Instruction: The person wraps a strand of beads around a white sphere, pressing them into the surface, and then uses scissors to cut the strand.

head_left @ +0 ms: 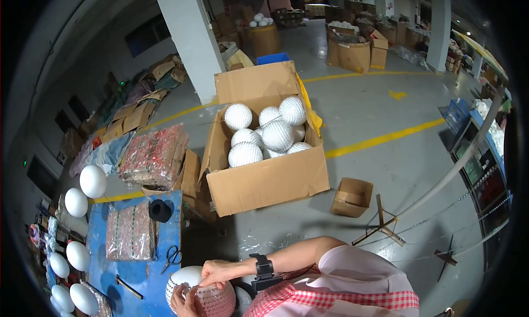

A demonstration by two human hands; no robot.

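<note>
1. While the left hand [183,303] is curving its fingers against the left side of a partly beaded ball [217,301], probably to steady it, the right hand [216,271] is bending its fingers over the top; I cannot tell whether either is pinching anything small.
2. That ball is sitting beside the person [358,267], near the corner of the blue counter [146,273], its bare white top facing up, seemingly for easy working.
3. Scissors [173,255] are lying just beyond it, presumably for handy snipping.
4. Farther along, a clear-wrapped pack [130,233] is lying flat, a black spool-like thing [160,210] resting beside it.
5. Plain white balls [93,181] are lining the left side; their support is unclear.
6. Beyond, an open carton [270,182] is containing white studded balls [277,136], its walls likely stopping any rolling.
</note>
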